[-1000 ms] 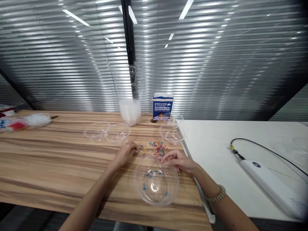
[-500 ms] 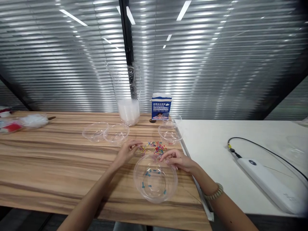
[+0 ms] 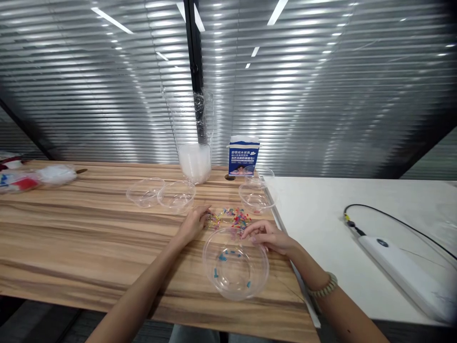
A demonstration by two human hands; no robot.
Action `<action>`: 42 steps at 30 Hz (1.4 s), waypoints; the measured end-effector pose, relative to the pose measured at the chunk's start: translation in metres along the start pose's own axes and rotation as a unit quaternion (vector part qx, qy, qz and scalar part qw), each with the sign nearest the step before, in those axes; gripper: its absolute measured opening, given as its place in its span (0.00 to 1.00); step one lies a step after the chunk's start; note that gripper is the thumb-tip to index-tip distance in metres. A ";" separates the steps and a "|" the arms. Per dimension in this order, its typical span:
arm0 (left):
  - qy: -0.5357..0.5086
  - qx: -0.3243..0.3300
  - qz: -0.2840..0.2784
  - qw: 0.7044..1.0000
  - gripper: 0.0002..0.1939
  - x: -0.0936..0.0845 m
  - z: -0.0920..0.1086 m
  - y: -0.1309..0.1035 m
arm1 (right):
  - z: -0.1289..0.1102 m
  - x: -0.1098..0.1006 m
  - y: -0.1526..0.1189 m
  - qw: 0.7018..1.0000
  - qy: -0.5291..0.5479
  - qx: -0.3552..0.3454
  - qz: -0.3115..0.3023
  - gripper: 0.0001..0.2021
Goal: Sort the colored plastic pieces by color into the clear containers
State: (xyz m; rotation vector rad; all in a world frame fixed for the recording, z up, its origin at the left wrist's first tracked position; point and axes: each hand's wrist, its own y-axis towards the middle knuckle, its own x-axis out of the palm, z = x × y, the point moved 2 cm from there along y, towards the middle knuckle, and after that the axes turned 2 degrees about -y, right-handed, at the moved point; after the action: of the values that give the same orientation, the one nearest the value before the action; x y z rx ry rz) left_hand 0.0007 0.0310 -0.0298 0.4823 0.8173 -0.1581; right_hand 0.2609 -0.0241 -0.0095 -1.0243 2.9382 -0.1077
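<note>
A clear plastic bowl [image 3: 235, 291] stands near the front of the wooden table, with several small blue pieces [image 3: 223, 257] scattered inside. Behind it lies a loose spread of tiny multicoloured pieces [image 3: 240, 218]. My left hand [image 3: 194, 223] rests at the left edge of this spread, fingers bent together; their tips are partly hidden and anything between them is too small to name. Over the bowl's right back rim is my right hand [image 3: 273, 238], thumb and forefinger drawn together in a pinch. Whatever it holds cannot be made out.
Clear bowls [image 3: 177, 204] stand behind my left hand, others [image 3: 257, 206] behind the spread. Farther back are a stack of clear containers [image 3: 194, 164] in plastic wrap and a blue box [image 3: 243, 157]. A white device [image 3: 400, 269] with a black cable lies right, plastic bags [image 3: 53, 175] left.
My left hand has lowered its fingers onto the left edge of the coloured pieces. The right hand stays by the bowl's rim. The whole view has shifted slightly.
</note>
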 end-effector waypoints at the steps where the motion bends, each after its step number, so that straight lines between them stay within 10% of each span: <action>1: -0.001 0.000 0.002 1.000 0.18 0.001 0.000 0.001 | 0.000 0.001 0.000 1.000 0.001 0.001 -0.002 0.13; 42: 0.066 -0.001 -0.029 0.997 0.05 -0.014 0.000 -0.003 | 0.001 0.004 0.002 1.000 0.006 0.012 -0.018 0.13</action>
State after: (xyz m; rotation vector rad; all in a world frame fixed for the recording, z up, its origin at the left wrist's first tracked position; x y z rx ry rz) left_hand -0.0094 0.0276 -0.0204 0.4716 0.9617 -0.1794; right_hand 0.2567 -0.0246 -0.0107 -1.0765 2.9218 -0.1490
